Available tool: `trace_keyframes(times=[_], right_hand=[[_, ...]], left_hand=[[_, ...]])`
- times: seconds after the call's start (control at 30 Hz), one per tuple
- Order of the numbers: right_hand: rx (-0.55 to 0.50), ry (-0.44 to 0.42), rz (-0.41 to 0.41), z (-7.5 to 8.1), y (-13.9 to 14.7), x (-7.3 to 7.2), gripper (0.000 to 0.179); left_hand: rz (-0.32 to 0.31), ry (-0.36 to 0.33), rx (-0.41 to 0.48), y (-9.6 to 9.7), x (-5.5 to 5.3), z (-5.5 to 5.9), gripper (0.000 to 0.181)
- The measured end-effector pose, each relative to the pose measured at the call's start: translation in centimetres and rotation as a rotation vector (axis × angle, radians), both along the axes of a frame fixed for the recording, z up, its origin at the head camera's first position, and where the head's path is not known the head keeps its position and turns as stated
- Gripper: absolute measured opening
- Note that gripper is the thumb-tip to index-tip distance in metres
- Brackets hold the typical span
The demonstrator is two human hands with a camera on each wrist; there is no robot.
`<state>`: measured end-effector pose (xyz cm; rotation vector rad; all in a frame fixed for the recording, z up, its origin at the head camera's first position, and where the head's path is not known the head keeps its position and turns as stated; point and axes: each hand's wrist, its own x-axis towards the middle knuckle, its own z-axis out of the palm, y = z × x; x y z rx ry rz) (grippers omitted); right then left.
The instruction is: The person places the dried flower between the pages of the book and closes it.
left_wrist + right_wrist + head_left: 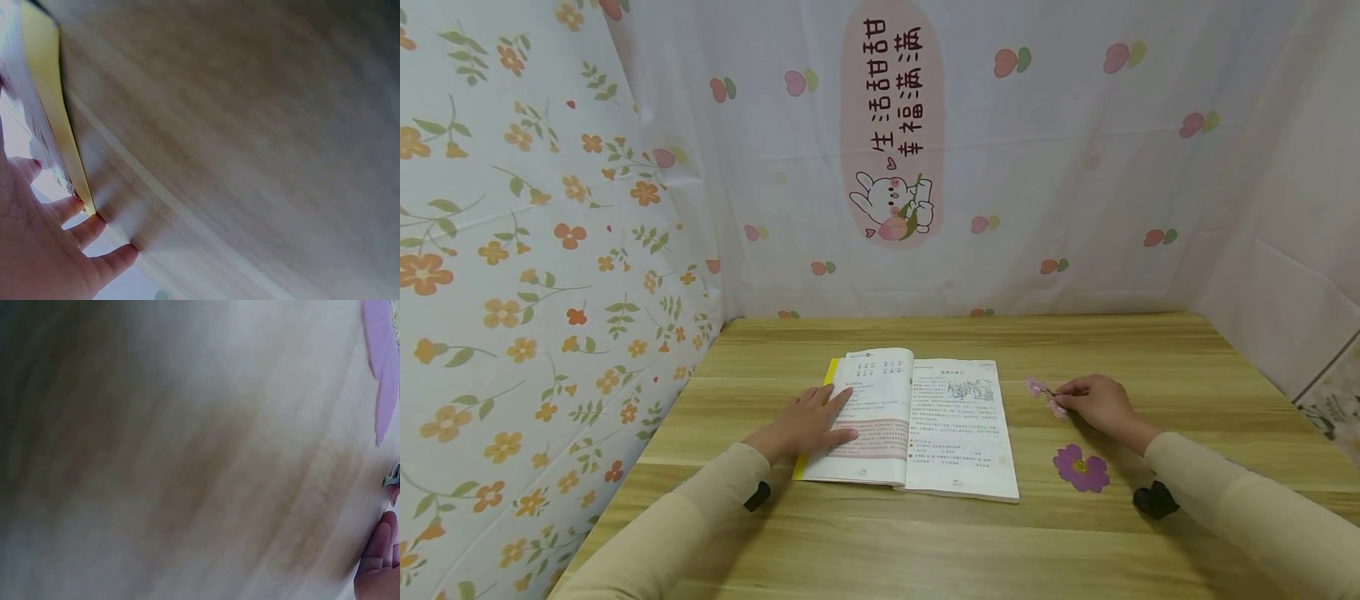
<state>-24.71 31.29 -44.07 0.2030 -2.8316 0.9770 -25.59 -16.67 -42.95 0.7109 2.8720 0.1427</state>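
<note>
An open book (958, 442) with printed pages and a yellow cover edge (53, 81) lies on the table. My left hand (811, 425) rests on its left page with the fingers spread; in the left wrist view, fingertips of that hand (47, 237) reach the yellow edge and the table beside it. Right of the book, my right hand (1097, 403) pinches the stem of a small sprig of pink flowers (1036, 386) between thumb and fingers, low over the table. Nearer to me lies a flat purple flower (1081, 468) with a yellow centre, its petals (381, 356) partly visible in the right wrist view.
The wooden table (880, 542) runs back to a white cloth wall (1045, 192) with printed fruit shapes and a rabbit picture. A flower-patterned cloth (542, 275) hangs along the left side, and a pale wall (1285, 217) stands on the right.
</note>
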Motion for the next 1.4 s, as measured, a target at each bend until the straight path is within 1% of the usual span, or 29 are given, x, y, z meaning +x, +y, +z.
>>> trace_keyframes(times=[0.1,0.27,0.37,0.53,0.7,0.77,0.93,1.0,1.17,1.27,1.4], right_hand=[[-0.013,-0.007,-0.013,0.1,0.2,0.0,0.022],[-0.074,-0.070,-0.042,0.4,0.5,-0.4,0.030],[-0.140,-0.121,-0.048,0.6,0.6,-0.5,0.034],[-0.257,-0.205,-0.052,1.1,0.5,-0.4,0.039],[-0.376,-0.295,-0.072,1.8,0.2,-0.2,0.047],[-0.396,-0.319,-0.079,2.1,0.1,-0.2,0.050],[-0.383,-0.342,-0.064,2.8,-0.6,-0.2,0.059],[-0.400,-0.350,-0.047,3.0,-1.0,-0.2,0.059],[-0.485,-0.389,-0.025,3.3,-2.4,-0.3,0.059],[-0.502,-0.413,-0.013,3.4,-3.1,-0.3,0.062],[-0.524,-0.441,-0.003,3.9,-4.2,-0.4,0.062]], left_hand=[[-0.001,-0.002,-0.002,0.0,0.0,-0.1,0.082],[-0.004,-0.001,0.013,-0.1,0.0,-0.1,0.082],[-0.005,0.000,0.012,-0.2,0.0,-0.1,0.081],[-0.007,-0.003,-0.014,-0.1,0.0,-0.1,0.082],[-0.009,-0.002,-0.002,-0.1,0.0,-0.2,0.082],[-0.008,-0.005,-0.002,-0.1,0.0,-0.2,0.082],[-0.002,-0.015,0.002,-0.1,0.1,-0.1,0.082],[-0.003,-0.011,0.005,-0.1,0.0,-0.1,0.081],[-0.005,0.003,-0.014,-0.1,-0.1,-0.1,0.082],[-0.003,0.000,-0.009,-0.1,-0.1,-0.1,0.083],[0.005,-0.007,0.000,0.0,0.0,0.0,0.083]])
